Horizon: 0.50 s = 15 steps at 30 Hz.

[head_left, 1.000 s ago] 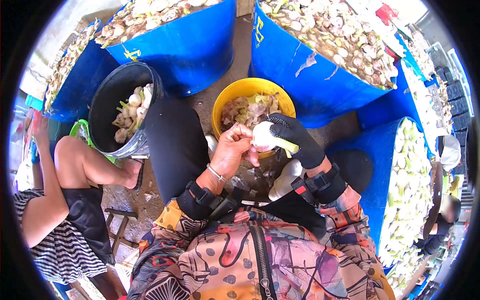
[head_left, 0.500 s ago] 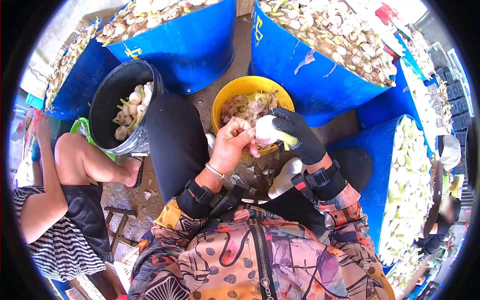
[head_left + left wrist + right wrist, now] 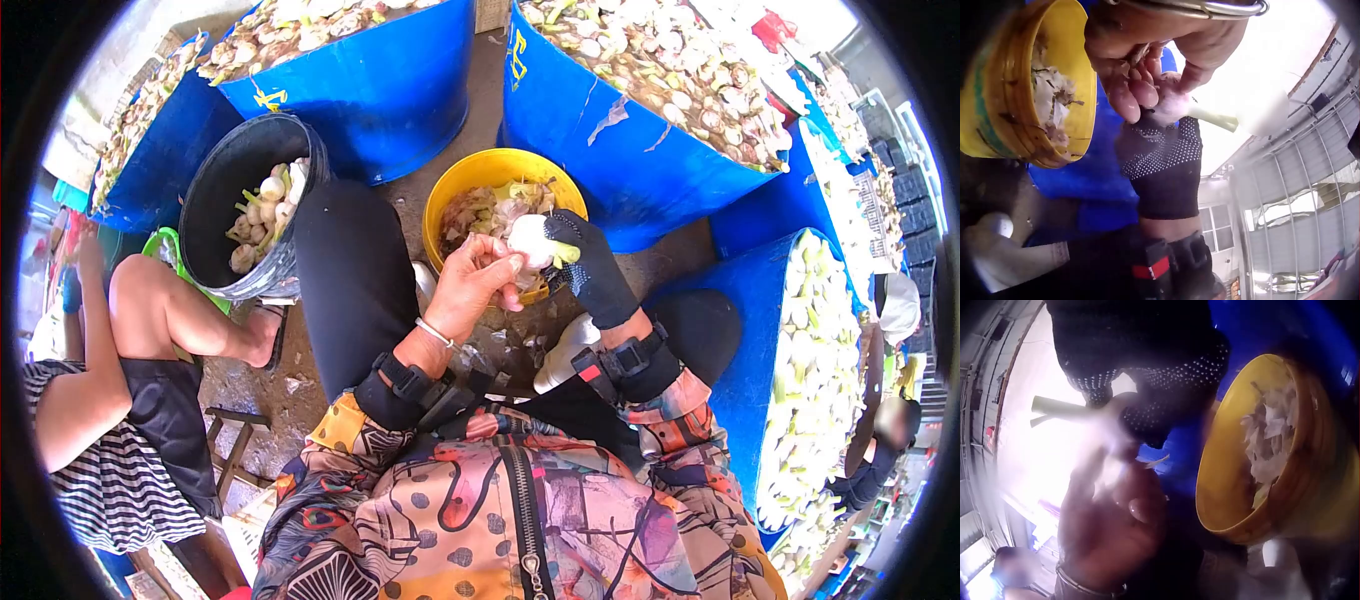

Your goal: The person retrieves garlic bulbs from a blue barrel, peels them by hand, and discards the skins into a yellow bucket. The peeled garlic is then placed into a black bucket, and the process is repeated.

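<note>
A white garlic bulb point(image 3: 533, 241) with a short green stem is held by the gloved right hand point(image 3: 592, 268), whose dotted black fingers curl round it. The bare left hand point(image 3: 468, 287) touches the bulb's left side with thumb and fingers pinched together. In the left wrist view, the bulb point(image 3: 1169, 103) shows pinkish skin beside the left fingertips, and a scrap of peel lies among those fingers. A yellow bucket point(image 3: 440, 185) holding peelings stands just beyond both hands. From the right wrist, the stem point(image 3: 1060, 407) points left out of the glove point(image 3: 1147, 375).
A black bucket point(image 3: 205, 190) with several bulbs stands at the left, beside a seated person in a striped top point(image 3: 120, 480). Large blue tubs point(image 3: 610, 170) full of garlic curve round the front and right. A small stool point(image 3: 235, 440) is on the floor at the left.
The right hand has turned the bulb, so the stem now points more toward the right than downward. Both hands have shifted slightly, with the bulb still between them.
</note>
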Motion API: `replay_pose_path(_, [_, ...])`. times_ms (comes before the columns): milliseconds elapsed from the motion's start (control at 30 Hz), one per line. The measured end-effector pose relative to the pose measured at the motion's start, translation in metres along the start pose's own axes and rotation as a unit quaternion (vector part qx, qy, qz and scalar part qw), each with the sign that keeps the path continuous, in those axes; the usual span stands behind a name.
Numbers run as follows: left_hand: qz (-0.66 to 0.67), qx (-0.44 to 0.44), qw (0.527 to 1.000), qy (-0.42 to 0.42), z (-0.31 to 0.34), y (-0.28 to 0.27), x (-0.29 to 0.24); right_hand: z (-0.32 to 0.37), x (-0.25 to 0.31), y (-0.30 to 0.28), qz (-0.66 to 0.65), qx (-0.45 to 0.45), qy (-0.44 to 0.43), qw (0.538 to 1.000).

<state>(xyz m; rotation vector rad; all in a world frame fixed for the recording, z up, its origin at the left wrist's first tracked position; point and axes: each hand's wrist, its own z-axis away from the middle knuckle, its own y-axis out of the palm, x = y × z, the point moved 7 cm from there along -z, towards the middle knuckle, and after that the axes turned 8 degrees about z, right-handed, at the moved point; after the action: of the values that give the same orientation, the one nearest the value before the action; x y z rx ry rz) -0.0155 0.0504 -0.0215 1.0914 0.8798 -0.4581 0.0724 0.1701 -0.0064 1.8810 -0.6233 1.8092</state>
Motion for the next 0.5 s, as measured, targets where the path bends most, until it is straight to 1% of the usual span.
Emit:
replay_pose_path(67, [-0.018,-0.004,1.0,0.004,-0.001,-0.005,0.002,-0.003,-0.006,0.0,0.049,0.014,0.046,0.998])
replay_pose_path(100, [-0.027,-0.005,1.0,0.006,-0.002,-0.008,0.003,-0.002,-0.004,0.001,0.047,0.013,0.052,0.997])
replay_pose_path(167, [-0.005,0.014,1.0,0.01,-0.002,-0.009,0.005,0.001,0.0,0.004,0.044,0.009,0.066,0.997])
replay_pose_path(267, [0.028,0.024,0.999,0.015,-0.001,-0.007,0.004,-0.001,-0.031,-0.002,-0.1,0.015,0.084,0.991])
replay_pose_path(367, [0.048,0.028,0.998,0.021,-0.002,-0.006,0.003,-0.005,-0.051,-0.002,-0.116,0.006,0.079,0.99])
replay_pose_path(467, [0.047,0.023,0.998,0.026,-0.004,-0.007,0.004,-0.006,-0.055,0.001,-0.104,0.055,0.115,0.986])
replay_pose_path(500, [0.044,0.019,0.998,0.027,-0.004,-0.008,0.005,-0.012,-0.066,0.002,-0.114,0.094,0.095,0.985])
